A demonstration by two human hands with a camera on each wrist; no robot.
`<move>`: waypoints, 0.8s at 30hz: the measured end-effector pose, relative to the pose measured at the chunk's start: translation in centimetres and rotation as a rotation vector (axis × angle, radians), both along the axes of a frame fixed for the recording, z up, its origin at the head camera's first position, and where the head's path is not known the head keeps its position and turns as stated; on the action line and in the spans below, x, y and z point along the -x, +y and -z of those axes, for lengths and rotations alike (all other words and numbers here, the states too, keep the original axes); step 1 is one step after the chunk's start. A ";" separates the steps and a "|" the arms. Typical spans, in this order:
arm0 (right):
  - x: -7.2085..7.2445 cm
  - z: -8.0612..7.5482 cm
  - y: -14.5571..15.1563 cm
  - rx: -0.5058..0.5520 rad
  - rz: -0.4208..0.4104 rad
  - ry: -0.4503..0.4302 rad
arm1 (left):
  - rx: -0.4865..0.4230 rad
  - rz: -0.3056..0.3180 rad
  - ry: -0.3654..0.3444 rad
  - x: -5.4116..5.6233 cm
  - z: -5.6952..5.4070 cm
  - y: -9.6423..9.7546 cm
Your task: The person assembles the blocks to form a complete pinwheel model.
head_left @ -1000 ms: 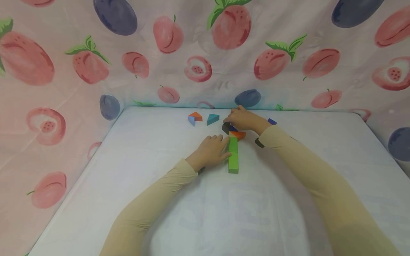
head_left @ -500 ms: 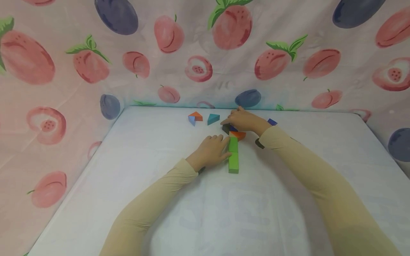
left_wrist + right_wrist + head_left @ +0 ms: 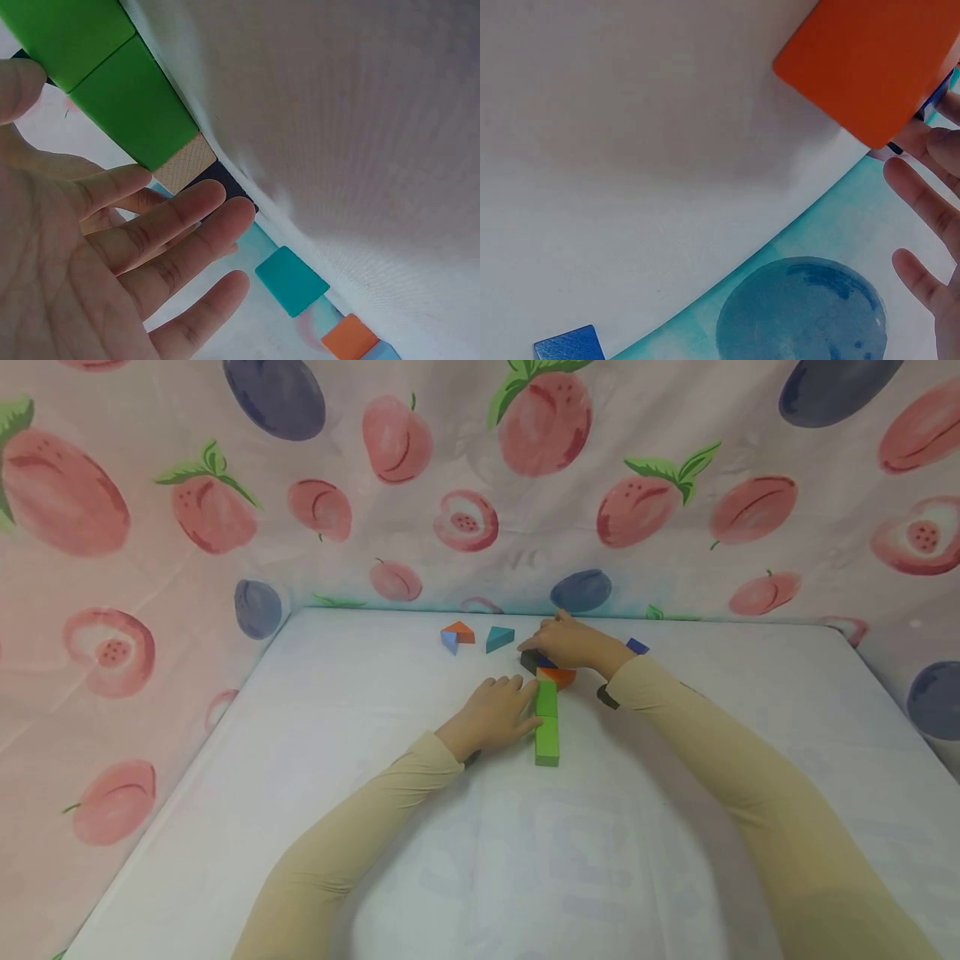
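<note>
In the head view, two light green blocks (image 3: 547,741) lie end to end in a row. Beyond them are an orange triangular block (image 3: 557,677), a black block (image 3: 529,661) and a dark blue block (image 3: 547,662). My left hand (image 3: 495,714) touches the green blocks' left side with its thumb and index finger; the left wrist view shows its fingers (image 3: 180,225) straight. Over the black and dark blue blocks reaches my right hand (image 3: 572,642), its index finger extended. In the right wrist view its other fingers (image 3: 922,199) are spread past the orange block; its thumb contact is partly hidden.
Toward the back left lie a teal block (image 3: 499,639), an orange block (image 3: 460,632) and a light blue block (image 3: 450,642). Another blue block (image 3: 637,646) sits right of the right wrist. A fruit-patterned cloth (image 3: 465,460) rises behind the white table (image 3: 480,860).
The right index finger has straightened slightly leftward over the black block since a second ago. The left hand and the row of blocks hold the same place.
</note>
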State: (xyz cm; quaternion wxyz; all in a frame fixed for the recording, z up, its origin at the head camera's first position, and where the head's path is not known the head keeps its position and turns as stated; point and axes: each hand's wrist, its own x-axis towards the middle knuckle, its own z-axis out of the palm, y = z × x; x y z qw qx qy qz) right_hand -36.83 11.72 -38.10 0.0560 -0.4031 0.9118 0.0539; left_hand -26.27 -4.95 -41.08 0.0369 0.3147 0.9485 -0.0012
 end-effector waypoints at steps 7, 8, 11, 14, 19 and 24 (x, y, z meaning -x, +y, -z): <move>0.2 0.0 -0.1 -0.002 0.000 0.014 | 0.001 -0.003 -0.004 0.0 0.0 0.0; 0.2 0.0 -0.1 -0.001 0.000 0.015 | 0.001 -0.004 -0.004 0.0 0.1 0.0; 0.3 -0.1 -0.4 0.008 -0.001 0.014 | 0.000 -0.005 -0.004 0.1 0.1 0.0; 0.5 -0.2 -0.8 0.017 -0.008 0.014 | 0.004 -0.006 -0.001 0.1 0.2 0.0; 0.6 -0.2 -1.7 0.032 -0.012 -0.008 | 0.012 -0.006 0.011 0.2 0.2 0.0; 0.3 -0.2 -2.3 0.040 -0.032 -0.034 | 0.010 -0.007 0.013 0.2 0.3 0.0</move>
